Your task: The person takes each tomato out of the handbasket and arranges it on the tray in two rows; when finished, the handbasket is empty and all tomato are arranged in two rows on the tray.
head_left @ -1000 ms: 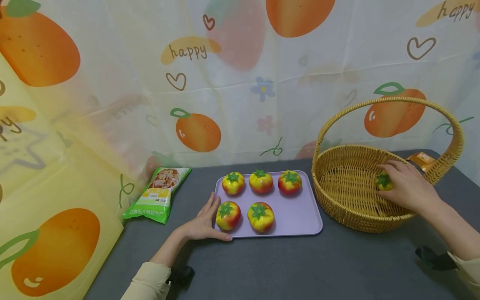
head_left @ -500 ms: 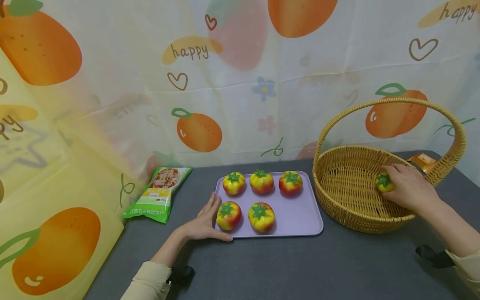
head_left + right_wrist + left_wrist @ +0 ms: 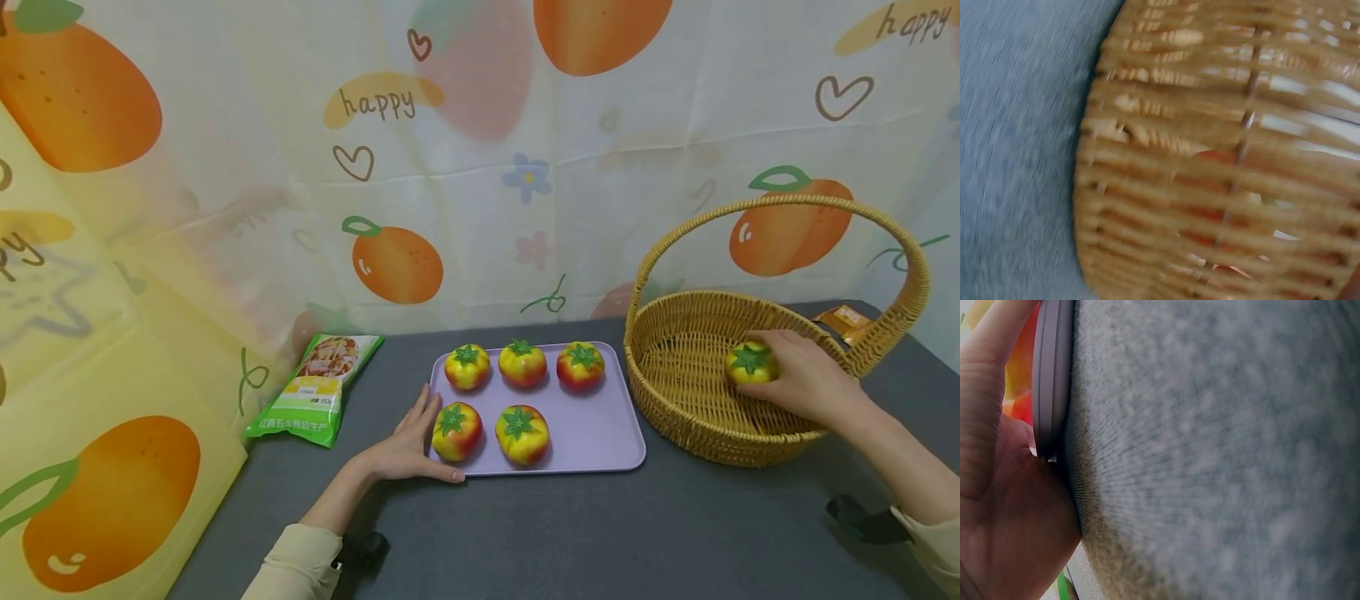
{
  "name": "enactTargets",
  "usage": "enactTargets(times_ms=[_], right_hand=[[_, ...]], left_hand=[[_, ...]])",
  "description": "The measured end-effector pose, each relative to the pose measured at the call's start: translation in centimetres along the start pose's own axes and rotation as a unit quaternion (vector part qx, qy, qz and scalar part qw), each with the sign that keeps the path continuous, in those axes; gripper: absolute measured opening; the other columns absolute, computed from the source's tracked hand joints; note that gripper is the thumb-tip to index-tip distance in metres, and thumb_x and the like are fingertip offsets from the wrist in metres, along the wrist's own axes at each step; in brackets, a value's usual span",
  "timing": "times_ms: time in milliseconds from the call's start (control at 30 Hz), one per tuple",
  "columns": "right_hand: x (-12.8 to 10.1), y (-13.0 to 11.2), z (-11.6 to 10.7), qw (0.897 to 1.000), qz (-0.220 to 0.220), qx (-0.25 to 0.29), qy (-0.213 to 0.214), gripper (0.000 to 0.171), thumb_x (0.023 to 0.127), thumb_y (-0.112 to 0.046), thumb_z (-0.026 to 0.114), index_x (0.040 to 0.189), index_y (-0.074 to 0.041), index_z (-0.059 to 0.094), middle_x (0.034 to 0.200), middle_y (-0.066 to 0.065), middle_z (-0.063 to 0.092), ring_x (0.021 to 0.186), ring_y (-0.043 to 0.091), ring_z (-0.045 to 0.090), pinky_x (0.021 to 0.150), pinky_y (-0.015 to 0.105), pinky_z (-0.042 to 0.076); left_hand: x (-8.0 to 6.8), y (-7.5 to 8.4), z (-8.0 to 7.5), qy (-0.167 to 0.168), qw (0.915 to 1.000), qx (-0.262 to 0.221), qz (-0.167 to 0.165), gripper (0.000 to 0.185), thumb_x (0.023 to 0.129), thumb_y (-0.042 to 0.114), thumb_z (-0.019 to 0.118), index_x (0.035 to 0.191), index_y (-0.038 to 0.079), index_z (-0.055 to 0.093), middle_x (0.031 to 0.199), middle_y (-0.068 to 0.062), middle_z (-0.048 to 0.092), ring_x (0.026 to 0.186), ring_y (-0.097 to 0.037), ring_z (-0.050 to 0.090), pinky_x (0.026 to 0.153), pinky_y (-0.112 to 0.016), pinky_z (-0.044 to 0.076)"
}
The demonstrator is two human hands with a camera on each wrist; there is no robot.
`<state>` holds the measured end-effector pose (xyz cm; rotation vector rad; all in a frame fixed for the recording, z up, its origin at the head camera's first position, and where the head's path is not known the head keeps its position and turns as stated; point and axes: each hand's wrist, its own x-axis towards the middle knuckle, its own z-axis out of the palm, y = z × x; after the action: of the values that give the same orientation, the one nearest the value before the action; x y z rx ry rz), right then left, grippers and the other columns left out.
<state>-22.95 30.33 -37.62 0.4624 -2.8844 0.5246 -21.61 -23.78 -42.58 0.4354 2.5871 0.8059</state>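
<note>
My right hand [image 3: 810, 377] reaches over the near right rim of the wicker basket [image 3: 675, 367] and grips a yellow-red, tomato-like fruit [image 3: 750, 363] with a green leafy top, inside the basket. In the right wrist view the woven basket wall [image 3: 1166, 162] covers most of the hand and fruit; red shows through the gaps. My left hand [image 3: 405, 446] rests at the front left corner of the lilac tray [image 3: 592, 433], fingers along its left edge and thumb along the front. In the left wrist view the palm [image 3: 1022, 519] lies right against the tray rim [image 3: 1050, 381].
On the tray stand several similar fruits, three in the back row and two in front, including one fruit [image 3: 522, 435] near the middle. A green-and-white food packet [image 3: 318, 387] lies left of the tray. Behind the basket's right side is an orange packet [image 3: 846, 321]. A printed curtain [image 3: 465, 192] hangs behind.
My right hand has shifted a little left inside the basket together with the fruit, which shows more fully now. The left hand and the tray have stayed in place.
</note>
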Motion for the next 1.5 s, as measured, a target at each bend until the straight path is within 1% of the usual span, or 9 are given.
enactTargets(times_ms=[133,267,367,533,767,867,1133,1233,1500], right_hand=[[0.0,-1.1,0.2,1.0,-0.019,0.016,0.011,0.075,0.077,-0.025,0.083,0.129,0.015,0.048,0.116,0.035,0.055,0.097,0.043,0.055,0.071,0.05,0.045],[-0.1,-2.3,0.3,0.999,-0.023,0.031,0.017,0.075,0.077,-0.028,0.083,0.129,0.013,0.049,0.113,0.03,0.057,0.091,0.036,0.057,0.068,0.045,0.046],[-0.1,-3.2,0.4,0.998,-0.024,0.045,0.021,0.075,0.077,-0.029,0.084,0.13,0.012,0.05,0.113,0.028,0.058,0.091,0.034,0.057,0.068,0.044,0.047],[-0.2,-4.6,0.3,0.997,-0.022,0.068,0.021,0.075,0.079,-0.033,0.082,0.132,0.008,0.05,0.118,0.027,0.058,0.096,0.036,0.057,0.072,0.047,0.047],[-0.2,-6.5,-0.4,0.995,-0.002,0.103,0.009,0.079,0.08,-0.041,0.079,0.138,0.002,0.047,0.129,0.028,0.052,0.105,0.039,0.053,0.078,0.053,0.045],[-0.3,-7.2,-0.5,0.994,0.005,0.112,0.005,0.08,0.081,-0.043,0.079,0.14,0.001,0.046,0.131,0.028,0.05,0.106,0.04,0.052,0.08,0.055,0.045],[-0.3,-8.4,-0.8,0.991,0.009,0.132,0.007,0.08,0.081,-0.044,0.078,0.141,-0.003,0.046,0.132,0.026,0.049,0.107,0.039,0.052,0.081,0.056,0.045],[-0.3,-8.9,-0.8,0.99,0.01,0.143,0.007,0.08,0.081,-0.045,0.078,0.142,-0.005,0.045,0.132,0.025,0.049,0.108,0.039,0.052,0.082,0.056,0.047],[-0.2,-10.6,-0.9,0.986,-0.006,0.166,0.012,0.08,0.081,-0.044,0.078,0.143,-0.007,0.045,0.132,0.023,0.05,0.109,0.038,0.054,0.085,0.058,0.048]], left_hand=[[0.0,0.0,0.0,0.0,1.0,0.0,0.002,0.127,0.07,0.061,0.078,0.157,0.014,-0.001,0.159,-0.011,-0.024,0.146,-0.041,-0.009,0.112,-0.064,0.003],[0.0,0.1,0.0,-0.001,1.0,-0.002,0.003,0.127,0.07,0.06,0.078,0.157,0.014,-0.001,0.16,-0.01,-0.024,0.146,-0.041,-0.008,0.111,-0.064,0.003],[0.0,0.1,0.0,-0.001,1.0,-0.002,0.001,0.127,0.07,0.06,0.078,0.157,0.015,-0.001,0.159,-0.01,-0.024,0.146,-0.041,-0.008,0.111,-0.065,0.004],[-0.1,0.2,-0.1,0.0,1.0,-0.004,0.001,0.127,0.07,0.06,0.078,0.157,0.014,-0.001,0.16,-0.01,-0.024,0.146,-0.041,-0.008,0.111,-0.065,0.004],[-0.2,0.2,0.0,0.0,1.0,-0.005,0.001,0.127,0.07,0.061,0.078,0.157,0.015,-0.002,0.16,-0.01,-0.024,0.146,-0.041,-0.009,0.111,-0.065,0.004],[-0.2,0.1,0.0,0.0,1.0,-0.005,0.0,0.127,0.07,0.061,0.078,0.157,0.015,-0.001,0.16,-0.01,-0.024,0.146,-0.041,-0.008,0.111,-0.065,0.004],[-0.2,0.2,-0.1,0.002,1.0,-0.003,0.0,0.126,0.07,0.06,0.078,0.158,0.015,-0.001,0.16,-0.01,-0.023,0.146,-0.042,-0.008,0.111,-0.066,0.004],[-0.3,0.2,-0.1,0.003,1.0,-0.001,0.002,0.126,0.07,0.06,0.078,0.158,0.015,-0.001,0.16,-0.01,-0.023,0.146,-0.042,-0.008,0.111,-0.065,0.005],[-0.2,0.1,-0.1,0.005,1.0,0.004,0.006,0.126,0.07,0.061,0.078,0.157,0.015,-0.001,0.16,-0.011,-0.023,0.146,-0.041,-0.008,0.11,-0.066,0.005]])
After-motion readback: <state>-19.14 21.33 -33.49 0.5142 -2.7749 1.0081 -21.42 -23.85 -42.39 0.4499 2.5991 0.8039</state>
